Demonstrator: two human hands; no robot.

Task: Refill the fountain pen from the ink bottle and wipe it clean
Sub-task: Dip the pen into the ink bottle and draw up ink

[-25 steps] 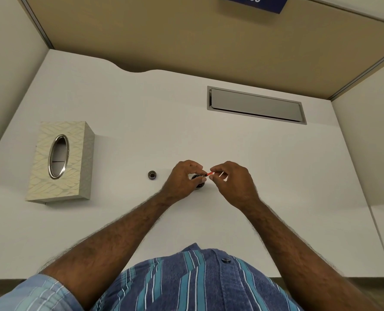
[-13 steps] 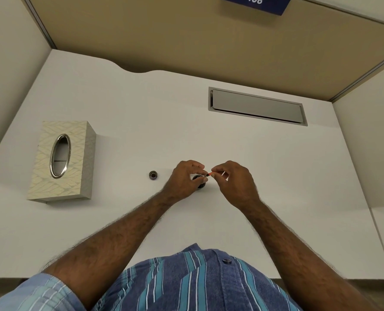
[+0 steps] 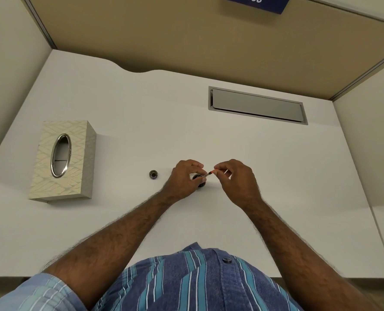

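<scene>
While two hands work: one pen [image 3: 209, 173], one ink bottle [image 3: 199, 178], one cap [image 3: 153, 174].

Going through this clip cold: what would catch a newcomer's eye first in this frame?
The two hands meeting mid-desk: the left hand curled around a small dark ink bottle, the right hand pinching a thin pen part with a red end, angled down at the bottle. Next, the patterned tissue box at far left, and the small round bottle cap lying between it and the hands.

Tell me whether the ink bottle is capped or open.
Open. The cap lies apart on the desk, left of the bottle the left hand holds.
</scene>
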